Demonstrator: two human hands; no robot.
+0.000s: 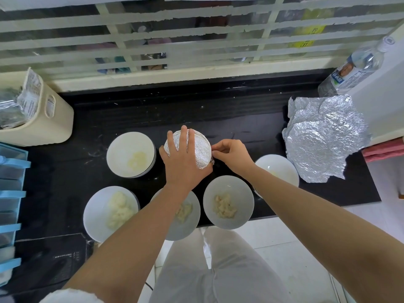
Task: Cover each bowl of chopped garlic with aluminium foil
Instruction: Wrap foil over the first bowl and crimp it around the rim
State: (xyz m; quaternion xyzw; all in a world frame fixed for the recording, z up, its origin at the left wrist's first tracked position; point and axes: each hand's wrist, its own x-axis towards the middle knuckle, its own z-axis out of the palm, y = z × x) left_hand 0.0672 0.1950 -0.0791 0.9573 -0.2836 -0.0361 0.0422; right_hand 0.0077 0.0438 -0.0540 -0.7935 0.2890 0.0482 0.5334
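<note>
- The left hand (pixel 182 162) lies palm down on top of the foil-covered bowl (pixel 202 150). Its fingers are nearly straight and spread across the foil, and its thumb is against the bowl's left side.
- The right hand (pixel 232 155) is at the bowl's right rim, with curled fingers and thumb drawn together, pinching the foil edge there.
- This bowl stands on the black worktop (pixel 240 125), in the middle of the back row. Its contents are hidden under the foil.
- The left forearm crosses the front middle bowl (pixel 192 224) and hides much of it. The right forearm cuts off the near side of the far right bowl (pixel 282 167), and what is in that bowl is hard to make out.
- Three uncovered white bowls show their contents:
  - The back left bowl (pixel 122 147) holds a pale, washed-out heap.
  - The front left bowl (pixel 96 213) holds a larger mound.
  - The front right bowl (pixel 240 193) holds chopped garlic (pixel 225 207) in its centre.
- A crumpled loose foil sheet (pixel 323 138) lies at the right end of the worktop, with a water bottle (pixel 354 68) behind it.
- A cream bin (pixel 54 123) holding packets stands at the back left, and a blue rack (pixel 13 193) is cut off by the left edge.
</note>
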